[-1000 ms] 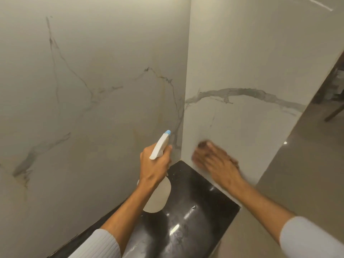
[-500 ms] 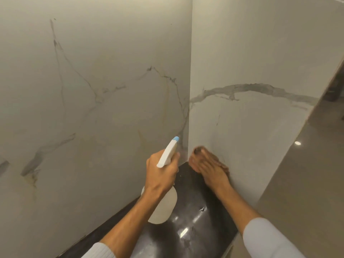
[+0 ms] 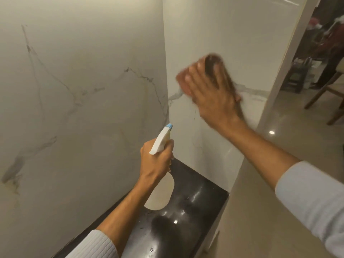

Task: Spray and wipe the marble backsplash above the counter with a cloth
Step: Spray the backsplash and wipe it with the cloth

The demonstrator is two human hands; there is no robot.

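Now pressing cloth (image 3: 211, 61) on marble (image 3: 214, 30), right hand (image 3: 212, 92) fingers spread; left hand (image 3: 158, 164) curled round bottle (image 3: 162, 140); perhaps streaking under uneven pressure.

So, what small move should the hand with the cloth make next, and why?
Probably draw the brown cloth down the right marble panel toward the black counter. The right hand presses it flat on the panel high up, by the grey vein, with bare panel below. The left hand merely holds the spray bottle, so wiping seems the current step.
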